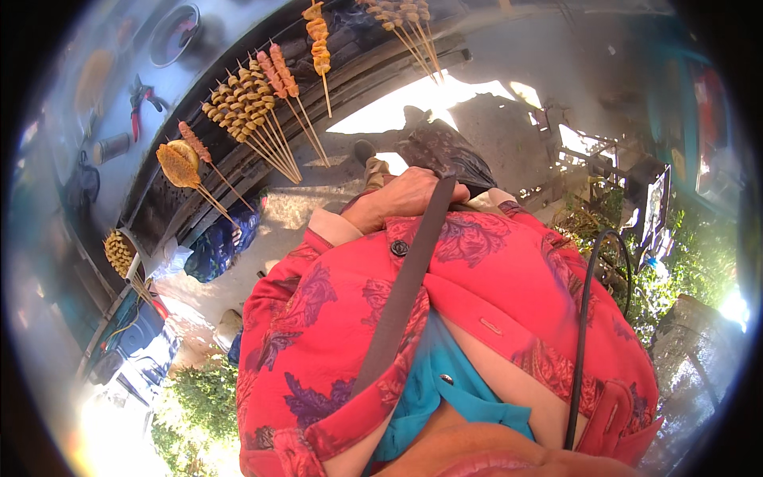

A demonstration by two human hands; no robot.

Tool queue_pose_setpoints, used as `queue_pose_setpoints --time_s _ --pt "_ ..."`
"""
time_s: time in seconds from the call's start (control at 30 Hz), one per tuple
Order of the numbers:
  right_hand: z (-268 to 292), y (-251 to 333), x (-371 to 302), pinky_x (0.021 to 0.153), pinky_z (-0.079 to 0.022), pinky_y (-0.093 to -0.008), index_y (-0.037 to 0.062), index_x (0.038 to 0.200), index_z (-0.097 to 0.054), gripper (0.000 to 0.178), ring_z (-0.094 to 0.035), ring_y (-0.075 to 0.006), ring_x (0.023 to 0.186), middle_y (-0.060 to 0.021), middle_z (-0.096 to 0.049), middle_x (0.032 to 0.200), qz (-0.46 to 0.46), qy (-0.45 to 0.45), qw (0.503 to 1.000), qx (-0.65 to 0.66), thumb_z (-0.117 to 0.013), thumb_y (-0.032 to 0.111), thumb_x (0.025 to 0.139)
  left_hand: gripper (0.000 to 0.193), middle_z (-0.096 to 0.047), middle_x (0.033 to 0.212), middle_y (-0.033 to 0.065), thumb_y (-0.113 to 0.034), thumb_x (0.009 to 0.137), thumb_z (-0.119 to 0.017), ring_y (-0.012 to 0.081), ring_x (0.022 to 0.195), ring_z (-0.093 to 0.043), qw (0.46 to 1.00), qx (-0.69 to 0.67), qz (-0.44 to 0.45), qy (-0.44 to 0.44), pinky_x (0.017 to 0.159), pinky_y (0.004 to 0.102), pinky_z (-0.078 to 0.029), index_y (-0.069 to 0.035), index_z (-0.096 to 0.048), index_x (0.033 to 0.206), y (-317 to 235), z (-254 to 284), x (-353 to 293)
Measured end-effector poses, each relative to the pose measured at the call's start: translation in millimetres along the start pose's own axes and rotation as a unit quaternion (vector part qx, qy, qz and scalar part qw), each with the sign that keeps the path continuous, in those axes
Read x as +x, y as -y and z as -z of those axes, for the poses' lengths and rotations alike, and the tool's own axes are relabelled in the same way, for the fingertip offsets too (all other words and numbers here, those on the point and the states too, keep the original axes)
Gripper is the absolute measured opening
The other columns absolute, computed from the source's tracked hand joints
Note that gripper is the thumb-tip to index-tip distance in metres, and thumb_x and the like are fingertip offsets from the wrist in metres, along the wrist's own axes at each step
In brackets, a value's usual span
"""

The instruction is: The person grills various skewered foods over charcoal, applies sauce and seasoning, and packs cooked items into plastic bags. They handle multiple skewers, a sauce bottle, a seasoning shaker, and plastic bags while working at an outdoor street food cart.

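My left hand [397,197] is in front of my waist, at the top of a dark, shiny bag [455,151]. Its fingers look curled in, partly behind a wide dark strap [409,286] that runs across my chest; what they hold is hidden. From the right, the cuff of my right sleeve [502,197] reaches the same bag. The right hand itself is mostly hidden there, so its fingers cannot be made out.
Along a long dark grill [310,95] lie several skewers of brown coiled pieces [242,103], pink sausage skewers [278,71], a yellow-orange skewer [319,48] and round browned pieces [178,165]. Red-handled pliers [138,107] and a metal bowl [164,57] sit beyond. Plants [683,262] grow at right.
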State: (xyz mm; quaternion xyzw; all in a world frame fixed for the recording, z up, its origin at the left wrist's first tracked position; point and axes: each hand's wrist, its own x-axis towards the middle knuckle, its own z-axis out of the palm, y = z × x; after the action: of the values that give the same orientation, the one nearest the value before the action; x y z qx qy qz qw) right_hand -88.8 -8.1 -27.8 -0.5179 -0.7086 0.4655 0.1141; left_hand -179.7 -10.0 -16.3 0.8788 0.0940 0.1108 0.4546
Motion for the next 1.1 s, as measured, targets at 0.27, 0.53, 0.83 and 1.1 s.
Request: queue_pose_setpoints --time_s 0.27,0.53,0.83,1.1 --pt "38.0 -11.8 -67.0 0.068 -0.049 -0.0337 0.0099 0.097 -0.064 0.018 -0.063 -0.0239 0.077 -0.0095 -0.066 0.089 -0.063 -0.007 0.998 -0.028 -0.05 0.015 0.087 0.023 -0.066 0.091 0.0066 -0.009 0.073 -0.061 0.0234 0.082 -0.065 0.973 0.017 -0.037 -0.228 0.068 0.0315 -0.052 -0.01 -0.061 0.096 -0.1 13.2 -49.4" --pt "49.2 -21.8 -102.3 0.067 -0.049 -0.0322 0.0091 0.096 -0.064 0.016 -0.063 -0.0229 0.074 -0.0089 -0.066 0.086 -0.092 -0.023 0.993 -0.073 -0.052 0.016 0.086 0.007 -0.062 0.08 0.0015 -0.004 0.089 -0.054 0.0068 0.073 -0.058 0.821 -0.198 0.293 -0.448 0.065 0.0263 -0.051 -0.002 -0.055 0.095 24.5 12.5 -102.6" --pt "37.6 -38.2 -128.3 0.065 -0.05 -0.0304 0.0082 0.094 -0.064 0.015 -0.063 -0.0218 0.071 -0.0082 -0.066 0.082 -0.041 0.008 0.992 -0.122 -0.056 0.017 0.086 0.005 -0.057 0.087 0.0027 -0.004 0.088 -0.053 0.0101 0.079 -0.058 0.71 -0.428 0.215 -0.516 0.071 0.0269 -0.052 -0.001 -0.051 0.092 13.5 20.1 -60.9" --pt "79.6 -38.5 -170.1 0.062 -0.049 -0.0274 0.0063 0.091 -0.064 0.013 -0.062 -0.018 0.066 -0.0068 -0.065 0.076 -0.076 -0.144 0.985 0.062 -0.06 0.018 0.085 0.005 -0.058 0.086 0.0031 -0.003 0.087 -0.055 0.0095 0.078 -0.059 0.716 -0.435 0.221 -0.499 0.07 0.0267 -0.052 -0.001 -0.051 0.09 -2.4 19.0 -22.3"
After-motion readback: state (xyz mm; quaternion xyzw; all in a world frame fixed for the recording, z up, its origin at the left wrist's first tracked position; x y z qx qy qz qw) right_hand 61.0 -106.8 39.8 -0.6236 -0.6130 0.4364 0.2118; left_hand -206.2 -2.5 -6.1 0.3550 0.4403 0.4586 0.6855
